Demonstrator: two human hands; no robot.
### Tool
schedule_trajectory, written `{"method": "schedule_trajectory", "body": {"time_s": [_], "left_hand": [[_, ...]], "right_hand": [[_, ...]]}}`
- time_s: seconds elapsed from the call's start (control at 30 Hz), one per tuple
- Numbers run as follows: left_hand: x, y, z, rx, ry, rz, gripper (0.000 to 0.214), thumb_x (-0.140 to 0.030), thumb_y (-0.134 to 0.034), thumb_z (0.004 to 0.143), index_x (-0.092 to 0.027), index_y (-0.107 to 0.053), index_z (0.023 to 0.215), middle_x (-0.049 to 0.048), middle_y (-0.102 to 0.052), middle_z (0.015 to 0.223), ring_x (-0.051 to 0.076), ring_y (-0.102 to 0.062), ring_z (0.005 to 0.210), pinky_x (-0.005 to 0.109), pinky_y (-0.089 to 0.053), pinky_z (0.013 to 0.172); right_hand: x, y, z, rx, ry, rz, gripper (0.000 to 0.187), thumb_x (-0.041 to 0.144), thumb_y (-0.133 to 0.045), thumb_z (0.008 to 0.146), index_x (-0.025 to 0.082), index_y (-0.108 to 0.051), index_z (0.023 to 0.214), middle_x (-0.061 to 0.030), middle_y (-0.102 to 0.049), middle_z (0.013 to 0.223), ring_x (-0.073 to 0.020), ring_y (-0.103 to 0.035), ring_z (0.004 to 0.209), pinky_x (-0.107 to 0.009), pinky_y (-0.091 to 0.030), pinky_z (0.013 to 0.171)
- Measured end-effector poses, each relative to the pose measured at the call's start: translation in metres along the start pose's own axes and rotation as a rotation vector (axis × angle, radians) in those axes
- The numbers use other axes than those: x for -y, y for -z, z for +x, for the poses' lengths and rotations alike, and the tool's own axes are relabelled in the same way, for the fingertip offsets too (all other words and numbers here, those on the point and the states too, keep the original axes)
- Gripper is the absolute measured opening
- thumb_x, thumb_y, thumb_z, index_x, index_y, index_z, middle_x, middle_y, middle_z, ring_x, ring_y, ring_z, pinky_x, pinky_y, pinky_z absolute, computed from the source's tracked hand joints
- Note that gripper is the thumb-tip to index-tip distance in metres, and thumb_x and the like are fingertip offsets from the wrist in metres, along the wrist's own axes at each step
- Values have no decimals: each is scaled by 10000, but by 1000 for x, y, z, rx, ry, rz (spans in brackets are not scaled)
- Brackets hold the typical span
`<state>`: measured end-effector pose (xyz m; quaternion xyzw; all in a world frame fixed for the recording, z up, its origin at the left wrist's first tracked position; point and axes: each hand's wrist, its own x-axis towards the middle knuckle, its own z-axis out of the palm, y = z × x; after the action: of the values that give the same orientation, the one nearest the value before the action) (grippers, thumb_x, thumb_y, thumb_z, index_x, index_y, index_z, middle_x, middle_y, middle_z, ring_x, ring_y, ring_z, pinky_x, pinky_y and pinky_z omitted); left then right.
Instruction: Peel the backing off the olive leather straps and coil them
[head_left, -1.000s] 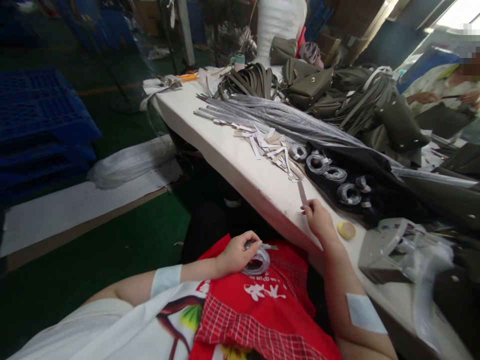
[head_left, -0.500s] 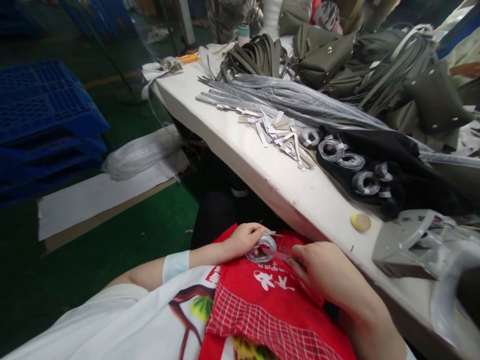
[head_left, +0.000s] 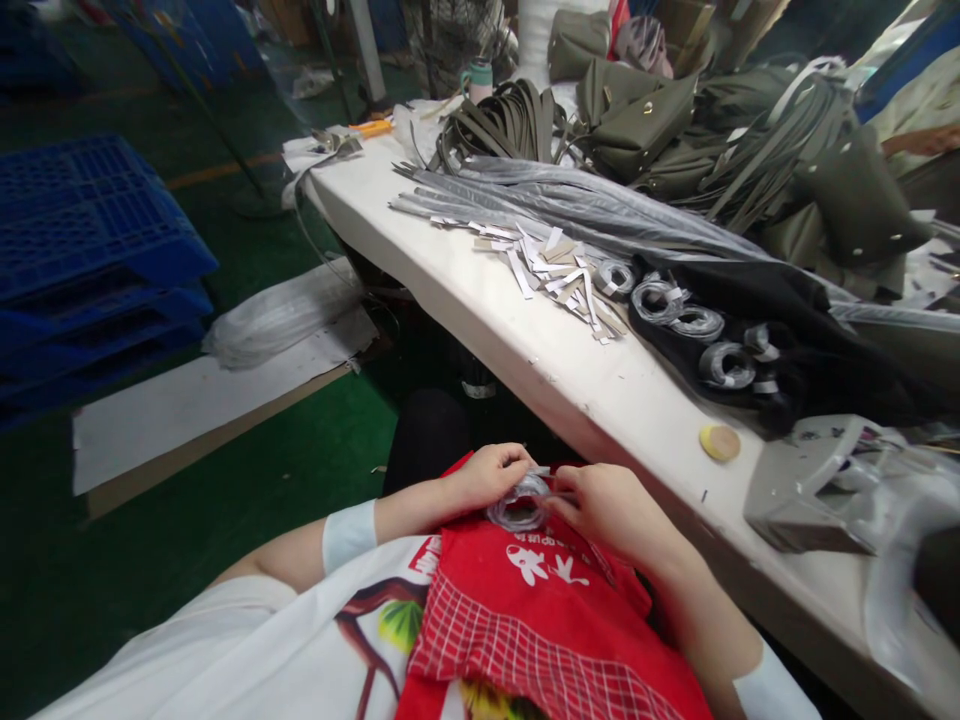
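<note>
My left hand (head_left: 491, 474) is closed around a small roll of silvery tape (head_left: 519, 508), held in my lap over a red apron (head_left: 540, 610). My right hand (head_left: 604, 505) is beside it, fingers pinched at the roll's loose end. Both hands sit just below the near edge of a white table (head_left: 525, 350). On the table lie a heap of cut tape pieces (head_left: 559, 275) and several more tape rolls (head_left: 679, 325) resting on black cloth.
Long grey strips (head_left: 570, 200) and olive bags and straps (head_left: 675, 130) fill the back of the table. A grey metal device (head_left: 806, 485) and a small tan disc (head_left: 720, 441) sit at the right. Blue crates (head_left: 90, 240) and a cardboard sheet (head_left: 202, 400) lie on the green floor to the left.
My right hand came off the table edge, where it held a cut strip, down to my lap to meet the tape roll. The left hand stayed on the roll. The view dropped slightly.
</note>
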<state>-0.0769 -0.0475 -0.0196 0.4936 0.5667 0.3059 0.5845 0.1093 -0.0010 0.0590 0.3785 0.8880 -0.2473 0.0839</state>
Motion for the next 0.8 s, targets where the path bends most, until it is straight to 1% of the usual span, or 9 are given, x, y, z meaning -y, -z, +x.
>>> {"method": "schedule_trajectory", "body": {"time_s": [0.1,0.23,0.3,0.4,0.47,0.53,0.63,0.73,0.8], "left_hand": [[-5,2,3,29,-51,68,228,-305,-519,844,-154,-661,748,8,-654,725,137,-560,672,212,-411,590],[-15,-1,3,83,-148,165,360,-432,-488,896,-158,-620,703,-18,-574,644,115,-501,614,205,-369,549],[-19,-3,2,98,-177,184,360,-458,-513,887,-157,-632,730,-11,-604,679,121,-525,642,209,-389,580],[-21,-4,-1,85,-165,179,316,-451,-587,844,-151,-655,769,7,-653,738,135,-566,683,216,-417,619],[-20,-4,-2,71,-145,154,288,-419,-597,837,-146,-668,780,11,-666,746,140,-581,690,216,-425,625],[-18,-4,-3,56,-140,128,259,-380,-596,837,-142,-684,788,15,-679,759,144,-595,707,216,-433,644],[-15,-5,-4,39,-145,102,240,-345,-594,836,-138,-711,809,23,-696,786,151,-608,730,218,-443,675],[-14,-6,-5,27,-155,65,260,-356,-586,850,-136,-717,805,27,-695,788,154,-611,738,220,-448,682],[-14,-6,-7,16,-165,61,275,-364,-571,867,-141,-714,795,27,-682,777,152,-609,738,221,-447,681]], "right_hand": [[-11,2,-4,-58,16,242,127,308,-583,862,248,-686,817,1,-719,771,-162,-627,680,-246,-385,604],[-20,-8,3,-139,-24,449,147,298,-595,845,220,-680,755,0,-707,756,-155,-610,678,-244,-410,628],[-22,-16,7,-164,-41,513,138,279,-603,830,207,-678,740,-5,-703,741,-155,-609,673,-246,-419,632],[-26,-27,13,-196,-54,623,123,261,-604,815,194,-679,744,-10,-701,745,-158,-614,693,-245,-431,644],[-30,-34,17,-209,-82,685,173,311,-613,816,182,-662,711,-9,-679,705,-154,-592,664,-244,-421,618],[-34,-44,21,-187,-149,757,325,424,-571,850,170,-629,657,-4,-628,621,-146,-542,597,-249,-392,571],[-37,-62,28,-77,-218,944,523,589,-459,876,157,-602,619,-6,-578,573,-141,-495,566,-263,-377,560],[-32,-77,33,-30,-207,1172,508,635,-559,790,144,-632,685,-16,-607,638,-149,-514,617,-267,-405,602],[-27,-80,33,-94,-208,1235,449,591,-634,745,143,-636,715,-9,-604,650,-144,-505,616,-261,-403,598]]}}
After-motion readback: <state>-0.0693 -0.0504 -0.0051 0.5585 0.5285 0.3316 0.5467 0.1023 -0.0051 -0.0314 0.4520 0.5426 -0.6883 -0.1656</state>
